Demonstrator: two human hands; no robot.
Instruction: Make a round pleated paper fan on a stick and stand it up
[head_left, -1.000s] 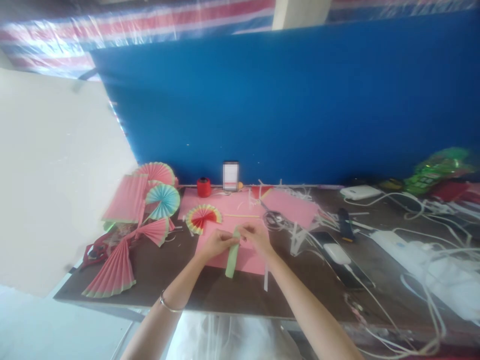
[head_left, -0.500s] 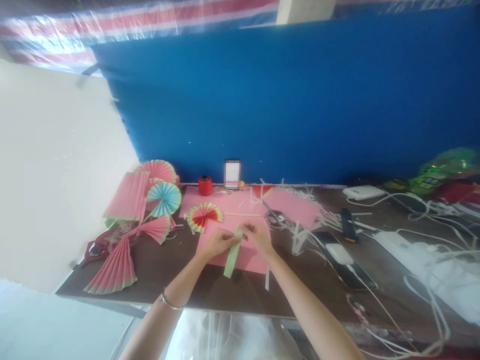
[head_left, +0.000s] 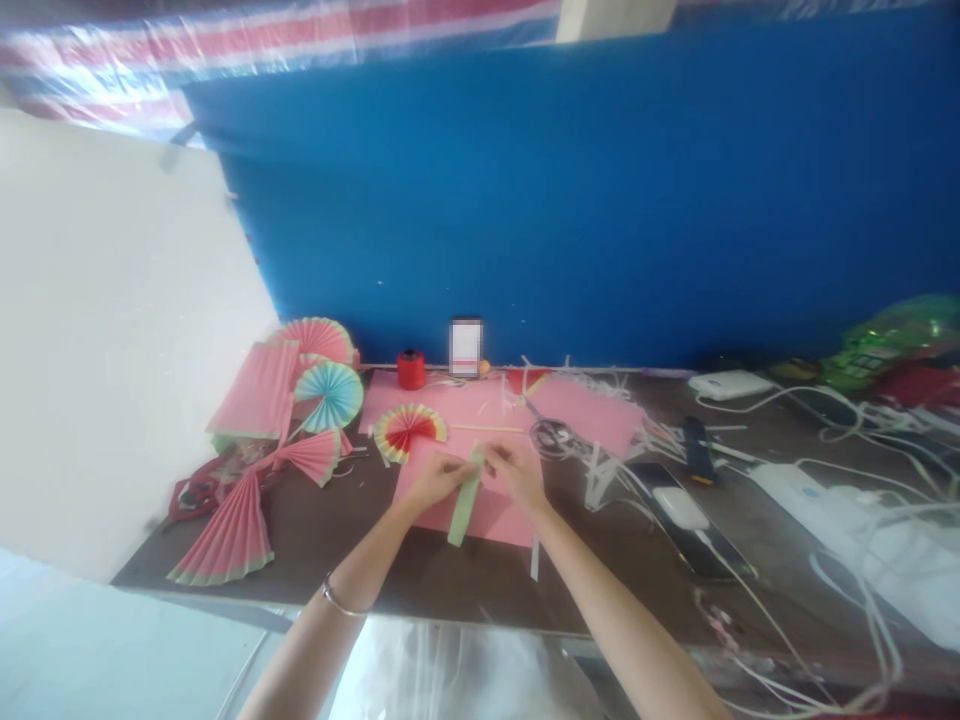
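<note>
Both hands meet over a pink paper sheet near the table's front. My left hand and my right hand pinch the top end of a narrow green paper strip, which hangs down toward me across the pink sheet. The fingers of both hands are closed on it. A thin bracelet circles my left wrist.
Folded paper fans in pink, blue and red lie at the left. A red thread spool and a phone stand by the blue board. Scissors, white paper scraps, cables, chargers and a power strip crowd the right side.
The hands and the green strip have stayed nearly in place. Only the view has shifted slightly.
</note>
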